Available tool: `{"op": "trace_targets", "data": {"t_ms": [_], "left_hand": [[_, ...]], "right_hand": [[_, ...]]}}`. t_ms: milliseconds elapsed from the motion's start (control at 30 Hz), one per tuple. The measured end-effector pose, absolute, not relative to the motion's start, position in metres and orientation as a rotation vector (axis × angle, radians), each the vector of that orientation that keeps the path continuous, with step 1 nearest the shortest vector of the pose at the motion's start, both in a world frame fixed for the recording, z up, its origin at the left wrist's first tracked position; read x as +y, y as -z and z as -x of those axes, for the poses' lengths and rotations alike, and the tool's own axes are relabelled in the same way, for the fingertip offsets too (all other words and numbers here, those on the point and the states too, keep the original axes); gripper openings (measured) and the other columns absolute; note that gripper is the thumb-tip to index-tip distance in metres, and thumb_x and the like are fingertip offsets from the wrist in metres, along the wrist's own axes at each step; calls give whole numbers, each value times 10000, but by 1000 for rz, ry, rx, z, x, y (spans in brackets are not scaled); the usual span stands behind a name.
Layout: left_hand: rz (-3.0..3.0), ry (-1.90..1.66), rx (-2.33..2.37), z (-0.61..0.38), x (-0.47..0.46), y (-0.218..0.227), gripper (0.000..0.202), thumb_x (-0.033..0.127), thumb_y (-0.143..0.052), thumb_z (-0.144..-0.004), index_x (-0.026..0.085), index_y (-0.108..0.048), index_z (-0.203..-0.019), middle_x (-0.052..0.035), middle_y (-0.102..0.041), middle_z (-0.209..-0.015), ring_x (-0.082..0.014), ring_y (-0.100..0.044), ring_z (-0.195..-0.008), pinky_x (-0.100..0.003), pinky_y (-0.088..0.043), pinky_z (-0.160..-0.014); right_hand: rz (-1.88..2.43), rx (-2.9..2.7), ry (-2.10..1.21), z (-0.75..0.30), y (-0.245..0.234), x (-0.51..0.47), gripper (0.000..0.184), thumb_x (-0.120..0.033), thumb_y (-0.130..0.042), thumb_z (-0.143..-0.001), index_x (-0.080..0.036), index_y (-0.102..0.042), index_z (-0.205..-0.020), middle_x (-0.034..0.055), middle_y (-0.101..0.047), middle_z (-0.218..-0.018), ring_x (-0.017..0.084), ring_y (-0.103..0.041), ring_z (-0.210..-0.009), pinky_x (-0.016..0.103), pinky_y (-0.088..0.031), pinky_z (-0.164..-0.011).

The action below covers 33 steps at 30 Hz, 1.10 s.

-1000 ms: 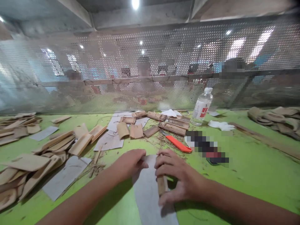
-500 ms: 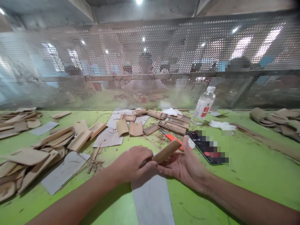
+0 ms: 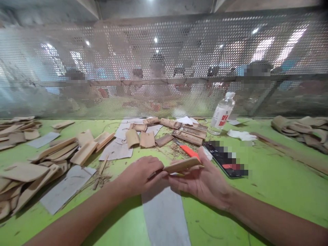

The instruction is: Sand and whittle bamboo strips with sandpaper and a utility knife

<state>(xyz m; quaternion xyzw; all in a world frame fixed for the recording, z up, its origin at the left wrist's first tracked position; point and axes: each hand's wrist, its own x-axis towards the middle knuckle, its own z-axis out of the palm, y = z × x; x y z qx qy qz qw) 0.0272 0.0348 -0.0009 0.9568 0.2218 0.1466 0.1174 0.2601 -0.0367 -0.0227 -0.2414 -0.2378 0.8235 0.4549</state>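
Note:
In my right hand (image 3: pixel 202 181) lies a curved bamboo piece (image 3: pixel 183 165), between the thumb and the fingers, its far end against the palm. My left hand (image 3: pixel 143 176) is closed at the other end of that piece. A small dark-brown thin piece (image 3: pixel 155 173) shows between the left thumb and fingers; its kind is hard to make out. Beneath both hands is a long grey-white sheet (image 3: pixel 165 215) on the green table (image 3: pixel 269 212). Just beyond the right fingers rests an orange-handled knife (image 3: pixel 189 151), partly hidden.
Bamboo pieces (image 3: pixel 25 171) are heaped at left, more (image 3: pixel 147 139) lie ahead, and another pile (image 3: pixel 304 131) is far right. A phone (image 3: pixel 225 162) and a plastic bottle (image 3: pixel 222 114) stand near my right hand. A perforated metal screen (image 3: pixel 128 99) closes off the back, people beyond it.
The bamboo piece has tipped flatter in my hands, so its edge now faces me more. Both hands keep nearly the same place. The view has shifted slightly.

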Motion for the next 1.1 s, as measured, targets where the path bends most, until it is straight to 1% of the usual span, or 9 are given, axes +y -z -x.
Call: {"op": "trace_targets", "data": {"t_ms": [267, 433, 500, 600, 667, 733, 867, 967, 1100], "left_hand": [[-2840, -461, 641, -26, 37, 0, 257, 243, -442, -1066, 190, -576, -854, -32, -602, -823, -189, -539, -763, -299, -392, -719], [-2748, -505, 642, -22, 41, 0, 330, 294, -369, -1087, 194, -564, -841, -41, -603, -830, -196, -547, -773, -304, -404, -718], [-2723, -475, 691, -22, 43, 1, 350, 305, -355, -1090, 196, -578, -844, -51, -612, -849, -205, -562, -802, -310, -415, -737], [-2705, -386, 705, -23, 44, 2, 308, 305, -396, -1081, 197, -625, -906, -64, -649, -915, -226, -592, -894, -330, -432, -809], [-2688, -322, 710, -23, 43, 3, 234, 373, -492, -1059, 200, -649, -1045, -74, -668, -1018, -248, -602, -974, -343, -443, -843], [-2656, -254, 721, -23, 42, 5, 328, 462, -600, -1009, 209, -624, -1216, -86, -671, -1130, -273, -608, -1036, -356, -455, -858], [-2588, -140, 675, -22, 43, 10, 402, 493, -642, -984, 233, -631, -1291, -98, -669, -1266, -299, -617, -1151, -377, -451, -944], [-2537, -100, 658, -18, 43, 13, 482, 498, -602, -1008, 251, -577, -1421, -129, -548, -1499, -331, -487, -1390, -433, -383, -1097], [-2456, 81, 606, -14, 41, 11, 980, 656, -708, -872, 178, -299, -1623, -200, -198, -1680, -375, -144, -1564, -556, -123, -1241]], "right_hand": [[565, -833, -2091, -267, 24, -38, 880, -808, -286, -959, -117, -643, -1371, 222, -629, -1416, 340, -577, -1332, 553, -415, -1131], [472, -1206, -2041, -271, 15, -39, 686, -724, -458, -966, -279, -547, -1480, 119, -505, -1569, 326, -506, -1405, 581, -362, -1161], [527, -1288, -1935, -272, 12, -39, 618, -666, -529, -967, -303, -542, -1467, 99, -465, -1600, 312, -477, -1428, 554, -335, -1183], [814, -1472, -1635, -276, 12, -37, 599, -655, -620, -915, -276, -584, -1378, 129, -543, -1495, 326, -492, -1397, 549, -334, -1174], [1049, -1722, -1276, -279, 15, -37, 585, -613, -728, -841, -258, -619, -1293, 142, -519, -1461, 360, -441, -1412, 575, -318, -1168], [1190, -1969, -963, -280, 19, -38, 604, -565, -822, -754, -254, -640, -1239, 147, -434, -1484, 388, -373, -1434, 592, -301, -1166], [1227, -2294, -871, -274, 27, -43, 631, -576, -876, -665, -257, -690, -1177, 144, -341, -1505, 388, -437, -1359, 577, -373, -1119], [1189, -2390, -808, -271, 29, -43, 530, -542, -846, -723, -242, -707, -1137, 148, -394, -1452, 361, -463, -1313, 548, -402, -1098], [1035, -2413, -657, -268, 31, -41, 398, -457, -825, -761, -225, -700, -1060, 126, -523, -1270, 331, -463, -1258, 517, -412, -1079]]}}
